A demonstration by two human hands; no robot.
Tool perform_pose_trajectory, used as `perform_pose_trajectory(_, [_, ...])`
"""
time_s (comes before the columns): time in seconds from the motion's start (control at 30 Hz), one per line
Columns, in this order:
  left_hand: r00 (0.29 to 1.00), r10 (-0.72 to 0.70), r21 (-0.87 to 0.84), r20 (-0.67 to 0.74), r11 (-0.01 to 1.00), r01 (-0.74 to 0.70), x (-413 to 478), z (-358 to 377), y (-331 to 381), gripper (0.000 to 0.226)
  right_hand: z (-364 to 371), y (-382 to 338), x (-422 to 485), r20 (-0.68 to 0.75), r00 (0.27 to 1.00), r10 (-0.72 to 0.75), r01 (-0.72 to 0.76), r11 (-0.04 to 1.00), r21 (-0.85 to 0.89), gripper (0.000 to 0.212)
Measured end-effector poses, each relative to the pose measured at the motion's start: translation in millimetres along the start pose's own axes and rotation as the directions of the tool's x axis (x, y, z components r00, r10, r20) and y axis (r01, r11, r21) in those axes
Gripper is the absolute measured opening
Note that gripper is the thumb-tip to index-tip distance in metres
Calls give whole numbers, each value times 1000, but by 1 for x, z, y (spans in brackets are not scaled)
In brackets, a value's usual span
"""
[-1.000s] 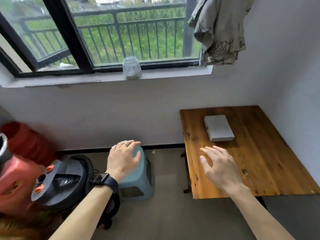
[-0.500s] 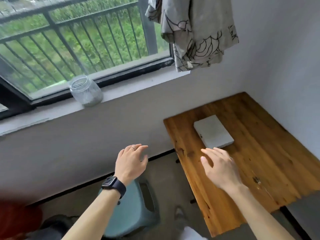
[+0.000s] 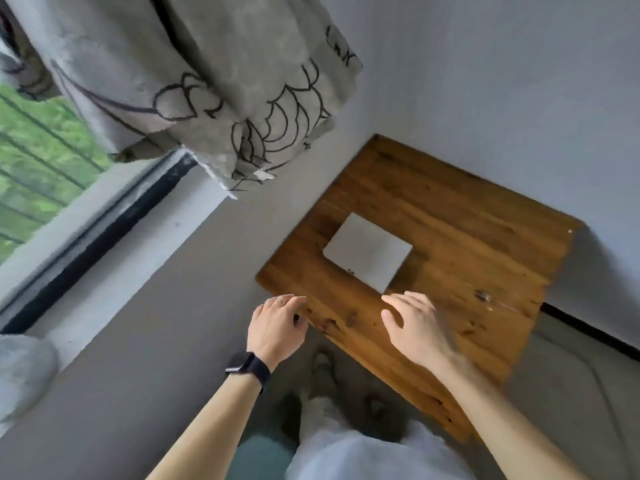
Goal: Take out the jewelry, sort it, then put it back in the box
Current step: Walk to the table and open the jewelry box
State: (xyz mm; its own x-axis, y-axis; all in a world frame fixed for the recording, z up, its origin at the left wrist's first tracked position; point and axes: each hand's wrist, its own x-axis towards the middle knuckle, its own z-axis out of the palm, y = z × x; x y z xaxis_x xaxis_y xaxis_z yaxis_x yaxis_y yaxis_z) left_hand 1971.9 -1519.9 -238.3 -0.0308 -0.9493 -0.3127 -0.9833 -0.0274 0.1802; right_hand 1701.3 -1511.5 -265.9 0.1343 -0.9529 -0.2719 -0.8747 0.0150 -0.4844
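Box: a flat pale grey box (image 3: 369, 256) lies closed on the wooden surface (image 3: 460, 216), in the left half of it and nearer the left edge than the wall side.
Box axis: its longer sides run from far left to near right, roughly in line with the edges of the surface; one corner points toward the person. A small dark mark sits on its near left edge; what it is cannot be told.
Box and hands: the box is beyond both hands, between them and the far wall. Its near corner is just beyond the fingertips of the right hand; the left hand is further off, to the near left of it.
Right hand: the right hand (image 3: 415, 329) is over the near part of the surface, palm down, fingers straight and slightly spread toward the box, holding nothing. It is blurred, and no contact with the box shows.
Left hand: the left hand (image 3: 277, 329) is at the near left edge of the surface, fingers loosely bent, holding nothing. Whether the fingertips touch the wood cannot be told. It wears a thin ring (image 3: 280, 301), and a dark watch (image 3: 247, 367) is on the wrist.
Surroundings: a grey patterned cloth (image 3: 207, 81) hangs at the upper left, in front of a window (image 3: 38, 157) with greenery behind it. The grey floor (image 3: 121, 358) shows below.
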Motion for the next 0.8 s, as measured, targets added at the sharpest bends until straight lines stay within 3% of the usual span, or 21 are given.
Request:
perform_pose_trajectory(0.2, [948,259,19,185,964,-267,81,17,-4,48,44,-7,5,-122,949,291,-287,957,50,39])
perform_pose_trajectory(0.43, [909,312,-20,277,947,-319,165,61,-10,55,111,-5,49,-147,865,480,-439,865,244,41])
perform_pose_trajectory(0.6, [910,407,-28,82,914,-406,215,109,-8,62,152,13,93,-159,833,531,-486,838,249,60])
perform_pose_trajectory(0.8, [813,560,-143,-161,801,-581,271,161,-11,54,198,41,145,-503,797,335,-341,936,83,78])
